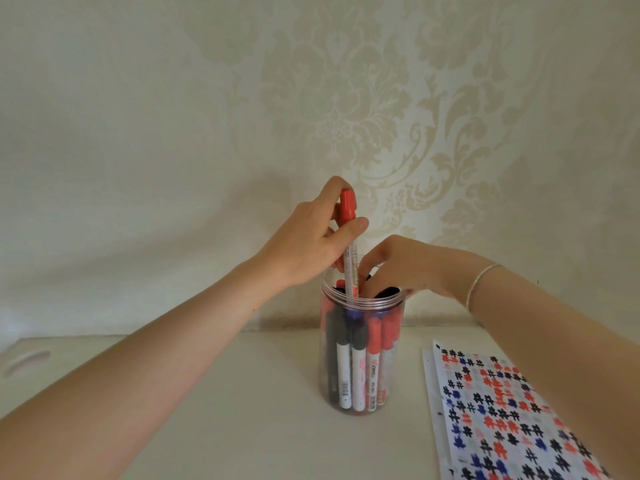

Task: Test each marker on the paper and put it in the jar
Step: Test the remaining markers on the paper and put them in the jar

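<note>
A clear plastic jar (362, 407) stands in the middle of the pale table, packed with several capped markers in red, black and blue. My left hand (308, 244) pinches a red-capped marker (347, 211) near its cap and holds it upright, its lower end inside the jar's mouth. My right hand (405, 268) reaches over the rim from the right, its fingertips down among the marker caps; what they touch is hidden. The paper (502, 410), covered in red, black and blue hash marks, lies at the right.
A patterned cream wall rises close behind the jar. The table (225, 393) spreads to the left, and a slot-shaped handle cut-out (26, 362) sits at its far left edge. A thin bracelet (479, 282) circles my right wrist.
</note>
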The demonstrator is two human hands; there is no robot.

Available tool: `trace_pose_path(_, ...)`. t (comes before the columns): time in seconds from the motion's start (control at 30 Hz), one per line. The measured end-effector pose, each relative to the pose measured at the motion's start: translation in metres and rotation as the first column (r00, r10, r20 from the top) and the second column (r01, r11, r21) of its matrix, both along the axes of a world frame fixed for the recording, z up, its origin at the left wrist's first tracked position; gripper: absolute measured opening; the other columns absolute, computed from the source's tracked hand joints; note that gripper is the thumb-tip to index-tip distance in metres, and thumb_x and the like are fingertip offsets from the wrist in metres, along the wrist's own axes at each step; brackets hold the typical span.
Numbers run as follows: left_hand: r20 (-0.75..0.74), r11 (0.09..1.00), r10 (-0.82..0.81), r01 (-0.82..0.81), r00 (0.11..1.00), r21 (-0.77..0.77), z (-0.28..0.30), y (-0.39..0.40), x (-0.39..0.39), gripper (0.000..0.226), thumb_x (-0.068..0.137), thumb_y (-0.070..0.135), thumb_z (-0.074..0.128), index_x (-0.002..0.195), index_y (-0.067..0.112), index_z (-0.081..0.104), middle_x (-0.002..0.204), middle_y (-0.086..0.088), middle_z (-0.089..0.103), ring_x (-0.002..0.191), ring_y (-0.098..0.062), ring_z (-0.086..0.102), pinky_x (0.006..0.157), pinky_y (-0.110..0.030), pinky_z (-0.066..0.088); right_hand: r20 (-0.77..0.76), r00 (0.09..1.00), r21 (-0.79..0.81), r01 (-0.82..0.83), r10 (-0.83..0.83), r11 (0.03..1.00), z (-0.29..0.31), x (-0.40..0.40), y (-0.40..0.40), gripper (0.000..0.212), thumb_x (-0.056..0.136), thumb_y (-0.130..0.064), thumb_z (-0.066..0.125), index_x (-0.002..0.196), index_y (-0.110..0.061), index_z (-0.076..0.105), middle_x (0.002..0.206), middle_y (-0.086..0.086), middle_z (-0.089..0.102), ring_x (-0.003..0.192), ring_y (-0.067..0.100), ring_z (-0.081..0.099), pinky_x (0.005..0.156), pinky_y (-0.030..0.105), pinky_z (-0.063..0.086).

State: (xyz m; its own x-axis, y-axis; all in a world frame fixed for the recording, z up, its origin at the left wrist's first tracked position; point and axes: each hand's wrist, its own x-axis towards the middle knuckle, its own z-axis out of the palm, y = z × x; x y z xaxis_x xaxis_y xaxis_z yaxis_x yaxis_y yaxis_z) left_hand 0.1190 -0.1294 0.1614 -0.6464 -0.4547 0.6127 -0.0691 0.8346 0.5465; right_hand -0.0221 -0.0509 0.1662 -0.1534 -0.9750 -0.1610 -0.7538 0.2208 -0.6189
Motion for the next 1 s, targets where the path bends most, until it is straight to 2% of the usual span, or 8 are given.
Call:
trace_pose_path(0.13, -0.080, 0.986, -0.046, 0.058, 0.996, 0.158, -0.004, 0.001, -0.001, 0.017, 0.095, 0.018, 0.056, 0.096, 0.013, 0.039, 0.076, -0.005, 0.058, 0.052, -0.027, 0.065, 0.053, -0.042, 0.057, 0.063, 0.990, 0.123, -0.133, 0.126, 0.983, 0.006, -0.011, 0.001, 0.039, 0.077, 0.001, 0.067, 0.111, -0.018, 0.067, 0.116, 0.003, 0.066, 0.106, 0.018, 0.064, 0.090, 0.035, 0.055)
trace_pose_path(0.37, 0.203, 0.999, -0.052, 0.053, 0.978, 0.001, -0.007, 0.010, -0.012, 0.019, 0.091, 0.033, 0.060, 0.095, 0.031, 0.041, 0.085, 0.006, 0.063, 0.062, -0.013, 0.068, 0.064, -0.032, 0.058, 0.100, 0.992, 0.021, -0.079, 0.077, 0.997, -0.003, -0.016, 0.004, 0.032, 0.080, 0.003, 0.062, 0.107, -0.014, 0.065, 0.105, 0.006, 0.071, 0.097, 0.017, 0.067, 0.083, 0.032, 0.057)
trace_pose_path(0.5, 0.367, 0.996, -0.088, 0.075, 0.926, 0.050, 0.002, 0.011, -0.010, 0.017, 0.084, 0.028, 0.070, 0.090, 0.022, 0.055, 0.090, 0.002, 0.066, 0.070, -0.011, 0.066, 0.075, -0.039, 0.056, 0.118, 0.993, -0.006, -0.028, 0.028, 1.000, -0.008, -0.012, 0.006, 0.027, 0.082, 0.003, 0.058, 0.105, -0.011, 0.063, 0.104, 0.010, 0.070, 0.097, 0.022, 0.067, 0.081, 0.034, 0.058)
trace_pose_path(0.6, 0.567, 0.997, -0.071, 0.076, 0.821, 0.013, 0.012, 0.012, -0.003, 0.017, 0.082, 0.031, 0.071, 0.089, 0.017, 0.064, 0.088, 0.001, 0.067, 0.082, -0.015, 0.064, 0.079, -0.036, 0.051, 0.182, 0.983, -0.004, 0.001, 0.000, 1.000, -0.011, -0.012, 0.007, 0.034, 0.084, 0.003, 0.058, 0.114, -0.014, 0.063, 0.110, 0.008, 0.069, 0.100, 0.021, 0.066, 0.075, 0.030, 0.058)
trace_pose_path(0.7, 0.768, 0.998, -0.058, 0.060, 0.637, 0.026, 0.013, 0.021, -0.006, 0.026, 0.095, 0.036, 0.050, 0.097, 0.015, 0.066, 0.094, 0.001, 0.065, 0.085, -0.013, 0.058, 0.077, -0.025, 0.044, 0.215, 0.976, -0.018, 0.023, -0.019, 1.000, -0.014, -0.012, 0.010, 0.030, 0.089, -0.001, 0.053, 0.115, -0.013, 0.064, 0.114, 0.008, 0.067, 0.104, 0.021, 0.064, 0.072, 0.027, 0.057)
trace_pose_path(0.8, 0.761, 0.985, -0.126, -0.008, 0.636, 0.170, 0.015, 0.022, -0.012, 0.032, 0.100, 0.030, 0.038, 0.090, 0.013, 0.064, 0.088, 0.000, 0.062, 0.080, -0.011, 0.056, 0.074, -0.018, 0.041, 0.246, 0.968, -0.030, 0.050, -0.041, 0.998, -0.016, -0.011, 0.013, 0.030, 0.091, -0.003, 0.051, 0.117, -0.010, 0.062, 0.114, 0.010, 0.066, 0.105, 0.022, 0.063, 0.074, 0.028, 0.056)
trace_pose_path(0.93, 0.729, 0.989, -0.134, 0.039, 0.671, 0.145, 0.019, 0.010, -0.012, 0.010, 0.088, 0.022, 0.064, 0.093, 0.015, 0.070, 0.086, 0.009, 0.069, 0.084, -0.007, 0.064, 0.079, -0.021, 0.048, 0.286, 0.958, -0.046, 0.048, -0.032, 0.998, -0.019, -0.011, 0.013, 0.032, 0.091, -0.004, 0.052, 0.119, -0.012, 0.063, 0.113, 0.010, 0.068, 0.105, 0.024, 0.064, 0.072, 0.027, 0.056)
trace_pose_path(1.0, 0.722, 0.988, -0.138, 0.039, 0.678, 0.151, 0.017, 0.007, -0.017, 0.002, 0.083, 0.021, 0.071, 0.085, 0.020, 0.071, 0.074, 0.014, 0.067, 0.070, -0.001, 0.061, 0.067, -0.014, 0.047, 0.290, 0.956, -0.061, 0.050, -0.030, 0.997, -0.020, -0.011, 0.013, 0.031, 0.091, -0.004, 0.051, 0.118, -0.013, 0.064, 0.111, 0.009, 0.068, 0.102, 0.023, 0.066, 0.073, 0.028, 0.057)
